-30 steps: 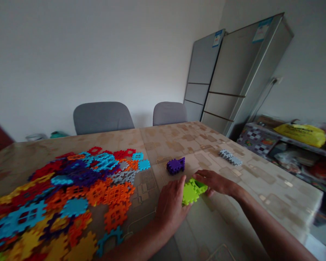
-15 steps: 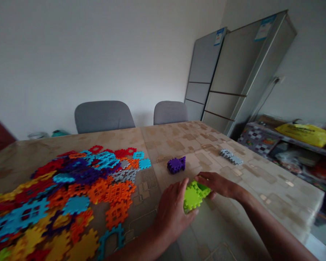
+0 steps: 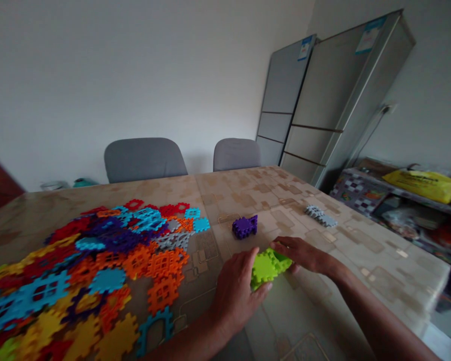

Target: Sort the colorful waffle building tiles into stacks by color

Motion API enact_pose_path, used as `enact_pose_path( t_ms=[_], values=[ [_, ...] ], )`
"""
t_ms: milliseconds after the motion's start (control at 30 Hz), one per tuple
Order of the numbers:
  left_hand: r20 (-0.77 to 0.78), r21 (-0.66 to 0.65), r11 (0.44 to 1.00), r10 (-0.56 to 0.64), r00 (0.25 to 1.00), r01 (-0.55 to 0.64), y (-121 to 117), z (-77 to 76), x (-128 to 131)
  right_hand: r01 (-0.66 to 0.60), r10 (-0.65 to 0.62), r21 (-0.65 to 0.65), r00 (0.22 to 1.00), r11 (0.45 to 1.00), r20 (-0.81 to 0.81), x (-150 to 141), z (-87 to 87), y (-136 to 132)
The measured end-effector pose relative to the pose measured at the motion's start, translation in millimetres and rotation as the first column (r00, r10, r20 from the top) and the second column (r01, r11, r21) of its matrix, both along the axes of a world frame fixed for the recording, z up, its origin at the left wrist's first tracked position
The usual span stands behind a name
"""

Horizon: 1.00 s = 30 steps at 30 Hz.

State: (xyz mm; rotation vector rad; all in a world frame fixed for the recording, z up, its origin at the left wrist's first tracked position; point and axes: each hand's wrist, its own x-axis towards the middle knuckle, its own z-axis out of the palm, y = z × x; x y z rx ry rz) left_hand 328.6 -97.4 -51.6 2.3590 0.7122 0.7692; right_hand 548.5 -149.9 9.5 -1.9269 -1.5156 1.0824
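Note:
Joined lime-green interlocking toy blocks (image 3: 265, 267) sit between my hands, low over the near part of the table. My left hand (image 3: 236, 286) grips their left end, thumb at the near side and fingers at the far side. My right hand (image 3: 298, 253) holds the right end, its fingers bent over the top edge; part of that end is hidden under them. Just beyond stands a small purple block assembly (image 3: 244, 227), apart from both hands. Farther right lies a grey block assembly (image 3: 320, 215).
A wide heap of loose interlocking pieces (image 3: 135, 250) in orange, blue, red, purple and yellow covers the table's left side. Two grey chairs (image 3: 145, 159) stand behind the patterned table (image 3: 259, 185). At the right are a refrigerator (image 3: 319, 95) and a shelf with a yellow bag (image 3: 421, 184).
The green blocks and my left hand have shifted very slightly left. My right hand keeps its hold, nearly unmoved. The whole view has also moved a little.

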Motion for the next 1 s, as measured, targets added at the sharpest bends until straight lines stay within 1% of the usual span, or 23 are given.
enact_pose_path(
  t_ms=[167, 300, 333, 400, 500, 567, 633, 833, 933, 1000],
  values=[
    [0.011, 0.003, 1.0, -0.006, 1.0, 0.006, 0.1, 3.6, -3.5, -0.023, 0.022, 0.012, 0.999, 1.0, 0.034, 3.3, 1.9, -2.0],
    [0.012, 0.005, 1.0, 0.012, 1.0, -0.012, 0.0, 4.9, -4.5, -0.002, -0.009, 0.087, 0.992, 0.996, 0.128, 16.5, 12.8, -11.1],
    [0.009, 0.007, 1.0, 0.019, 1.0, -0.019, 0.0, 4.5, -4.1, -0.021, 0.004, 0.106, 0.988, 0.994, 0.157, 19.3, 16.4, -13.8],
    [-0.001, 0.015, 0.999, 0.032, 0.999, -0.032, 0.1, 2.9, -2.4, -0.133, 0.107, 0.111, 0.972, 0.985, 0.211, 21.9, 22.6, -18.3],
    [-0.03, 0.036, 0.998, 0.044, 0.999, -0.043, 0.5, -0.6, 1.3, -0.342, 0.313, 0.081, 0.917, 0.936, 0.247, 18.0, 25.4, -19.8],
    [-0.055, 0.053, 0.997, 0.05, 0.997, -0.047, 0.8, -2.8, 3.8, -0.394, 0.365, 0.09, 0.9, 0.915, 0.237, 13.1, 22.5, -17.3],
    [-0.077, 0.067, 0.996, 0.068, 0.995, -0.063, 0.6, -4.1, 6.0, -0.408, 0.371, 0.114, 0.894, 0.906, 0.251, 9.5, 17.8, -13.2],
    [-0.105, 0.095, 0.991, 0.099, 0.99, -0.09, -2.2, -1.9, 10.1, -0.398, 0.33, 0.177, 0.888, 0.9, 0.319, 8.3, 4.8, -1.8],
    [-0.102, 0.097, 0.991, 0.099, 0.99, -0.089, -4.0, -1.0, 11.2, -0.392, 0.324, 0.173, 0.89, 0.904, 0.321, 7.2, 4.8, -2.9],
    [-0.094, 0.094, 0.992, 0.091, 0.991, -0.083, -5.6, -0.5, 9.7, -0.381, 0.324, 0.146, 0.894, 0.913, 0.309, 7.3, 9.6, -6.9]
  ],
)
